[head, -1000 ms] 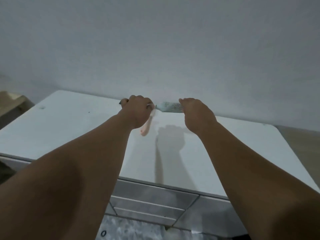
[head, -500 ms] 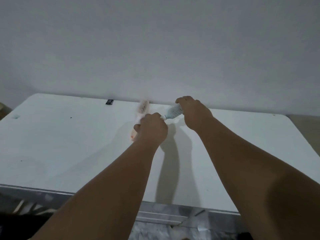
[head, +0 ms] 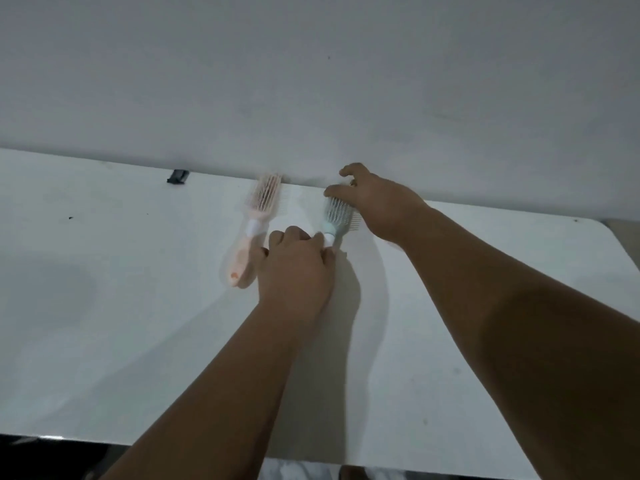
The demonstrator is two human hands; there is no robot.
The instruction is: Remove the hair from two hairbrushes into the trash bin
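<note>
No readable text, label, brand, number or sign shows on anything here.

- pink hairbrush [head: 254,216]: white collar, orange mark on handle;
- mint hairbrush [head: 335,213]: white collar;
- table [head: 104,323]: white, few dark specks;
- wall [head: 311,81]: plain pale grey;
- small object [head: 178,176]: black

pink hairbrush [head: 254,220] — lying flat, blurred | pale-blue hairbrush [head: 335,216] — beside it, bristles up

The pink brush [head: 254,223] has left the left hand [head: 294,271] and now lies on the desk [head: 104,306] just beside it. This hand has drawn back from the wall and grips only the blue brush [head: 336,214]. The right hand [head: 377,206] has uncurled, and its fingers touch the bristles.
</note>
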